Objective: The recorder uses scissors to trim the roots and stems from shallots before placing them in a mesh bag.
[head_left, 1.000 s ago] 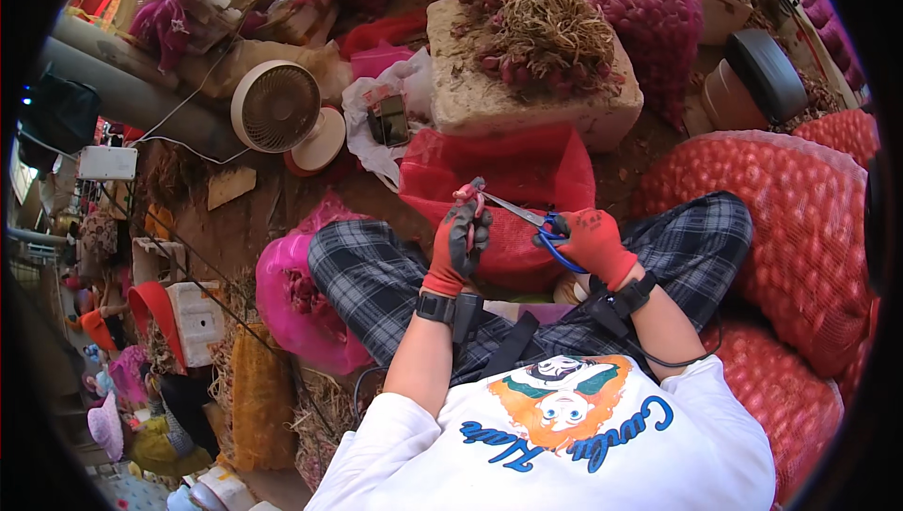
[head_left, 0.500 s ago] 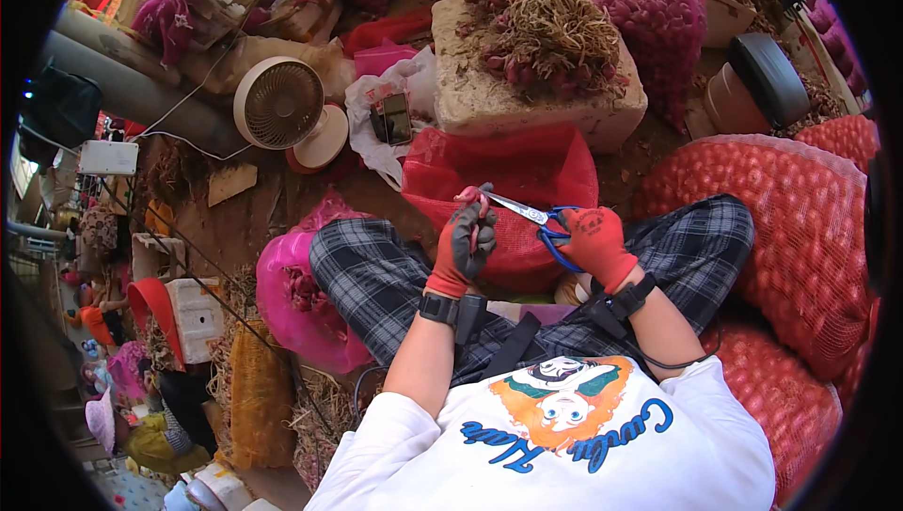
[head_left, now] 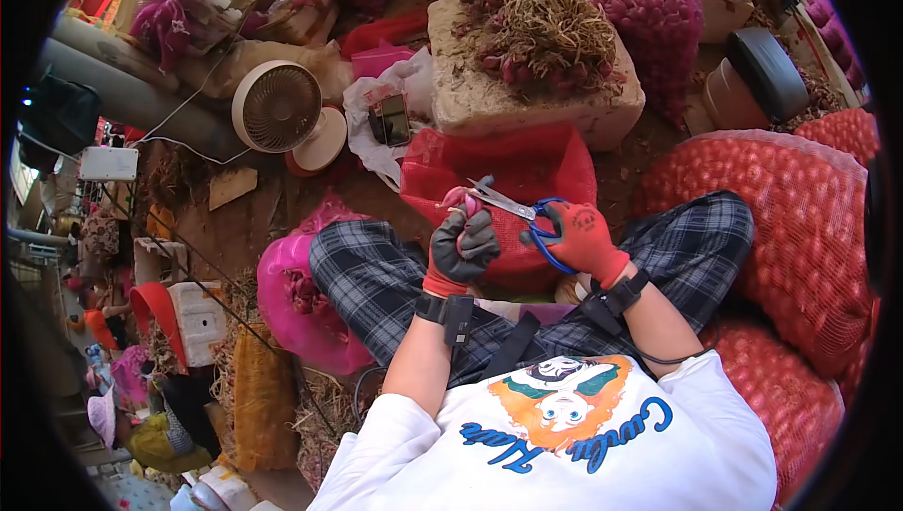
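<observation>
While the left hand (head_left: 464,246) grips a pink onion (head_left: 461,199) near mid-frame, the right hand (head_left: 583,238) holds blue-handled scissors (head_left: 515,207).
Left hand curled closed around onion; right hand half-curled on the scissors' handles. Blade tips at onion's right side, touching or not unclear. Red mesh bag (head_left: 569,158) just beyond, mid-frame; foam box (head_left: 456,93) under onion pile (head_left: 555,31), upper centre; fan (head_left: 276,105), upper left.

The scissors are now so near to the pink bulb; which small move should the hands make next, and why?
Probably the right hand should close the scissors carefully: their blades, seemingly a little parted, reach the pink bulb, which the left hand holds up. Whether anything lies between the blades is too small to tell.
</observation>
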The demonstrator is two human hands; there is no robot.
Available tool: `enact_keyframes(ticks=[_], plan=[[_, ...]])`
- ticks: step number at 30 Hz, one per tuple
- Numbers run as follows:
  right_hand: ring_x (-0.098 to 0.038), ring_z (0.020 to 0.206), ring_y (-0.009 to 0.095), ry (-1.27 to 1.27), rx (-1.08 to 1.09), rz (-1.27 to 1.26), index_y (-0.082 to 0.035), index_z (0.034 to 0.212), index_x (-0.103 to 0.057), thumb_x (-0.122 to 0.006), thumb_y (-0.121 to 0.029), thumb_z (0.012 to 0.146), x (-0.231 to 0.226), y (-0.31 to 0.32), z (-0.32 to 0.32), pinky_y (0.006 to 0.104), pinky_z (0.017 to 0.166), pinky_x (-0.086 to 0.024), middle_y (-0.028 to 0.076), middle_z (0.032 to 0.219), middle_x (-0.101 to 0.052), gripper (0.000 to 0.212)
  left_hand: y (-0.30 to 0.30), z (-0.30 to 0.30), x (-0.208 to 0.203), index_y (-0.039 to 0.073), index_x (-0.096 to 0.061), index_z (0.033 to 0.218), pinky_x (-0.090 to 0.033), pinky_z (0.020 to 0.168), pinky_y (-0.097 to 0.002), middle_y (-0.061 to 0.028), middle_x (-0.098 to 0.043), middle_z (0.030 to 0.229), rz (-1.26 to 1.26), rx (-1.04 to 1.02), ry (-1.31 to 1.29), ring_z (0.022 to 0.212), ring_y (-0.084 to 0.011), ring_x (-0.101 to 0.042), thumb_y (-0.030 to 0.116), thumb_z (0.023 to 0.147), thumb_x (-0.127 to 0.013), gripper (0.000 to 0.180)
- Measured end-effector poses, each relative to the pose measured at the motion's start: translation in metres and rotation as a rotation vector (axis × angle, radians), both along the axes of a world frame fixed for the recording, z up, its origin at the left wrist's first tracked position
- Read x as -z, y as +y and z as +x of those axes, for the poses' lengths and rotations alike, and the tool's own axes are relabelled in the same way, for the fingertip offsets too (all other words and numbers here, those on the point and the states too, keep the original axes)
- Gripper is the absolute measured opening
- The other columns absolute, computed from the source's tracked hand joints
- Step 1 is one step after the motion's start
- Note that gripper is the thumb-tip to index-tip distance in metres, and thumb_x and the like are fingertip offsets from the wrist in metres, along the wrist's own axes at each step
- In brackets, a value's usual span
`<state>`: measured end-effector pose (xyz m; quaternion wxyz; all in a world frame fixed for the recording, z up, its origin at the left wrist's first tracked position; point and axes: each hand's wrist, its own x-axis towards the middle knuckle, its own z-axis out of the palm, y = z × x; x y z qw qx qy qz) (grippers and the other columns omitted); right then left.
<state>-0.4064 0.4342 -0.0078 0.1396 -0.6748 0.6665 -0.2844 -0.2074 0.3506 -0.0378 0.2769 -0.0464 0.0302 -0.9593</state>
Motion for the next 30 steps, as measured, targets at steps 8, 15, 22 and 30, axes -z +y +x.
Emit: enact_keyframes(ticks=[8,15,22,30], plan=[[-0.062,0.067,0.031,0.014,0.049,0.126,-0.008,0.086,-0.064,-0.063,-0.057,0.074,-0.004,0.001,-0.010,0.0387,0.060,-0.048,0.011,0.072,-0.064,0.050,-0.004,0.008,0.028,0.008,-0.048,0.091,-0.033,0.048,-0.0217,-0.0008,-0.045,0.074,0.019,-0.013,-0.290,0.049,-0.0072,-0.037,0.025,0.094,-0.046,0.017],[-0.063,0.070,0.030,0.151,0.025,0.139,-0.008,0.086,-0.065,-0.061,-0.059,0.074,-0.002,0.002,-0.019,0.0385,0.062,-0.048,0.011,0.072,-0.064,0.052,-0.003,-0.002,0.009,0.009,-0.046,0.113,-0.033,0.047,-0.0214,0.0001,-0.046,0.078,-0.190,-0.063,-0.553,0.049,-0.0062,-0.035,0.022,0.095,-0.044,0.023],[-0.062,0.069,0.032,-0.103,-0.009,0.246,-0.006,0.075,-0.066,-0.061,-0.055,0.076,0.007,0.000,-0.015,0.0393,0.063,-0.047,0.016,0.070,-0.062,0.049,-0.002,0.011,0.002,0.012,-0.034,0.135,-0.030,0.044,-0.0207,0.0003,-0.045,0.077,-0.284,0.014,-0.728,0.051,-0.0067,-0.035,0.018,0.094,-0.044,0.042],[-0.063,0.076,0.033,-0.285,0.087,0.180,-0.003,0.095,-0.061,-0.067,-0.035,0.079,-0.012,-0.010,-0.007,0.0369,0.065,-0.047,0.016,0.079,-0.064,0.036,-0.009,0.223,-0.067,0.007,-0.048,0.121,-0.034,0.042,-0.0188,0.0021,-0.047,0.071,-0.106,-0.671,-0.881,0.050,-0.0055,-0.040,0.028,0.095,-0.046,0.033]])
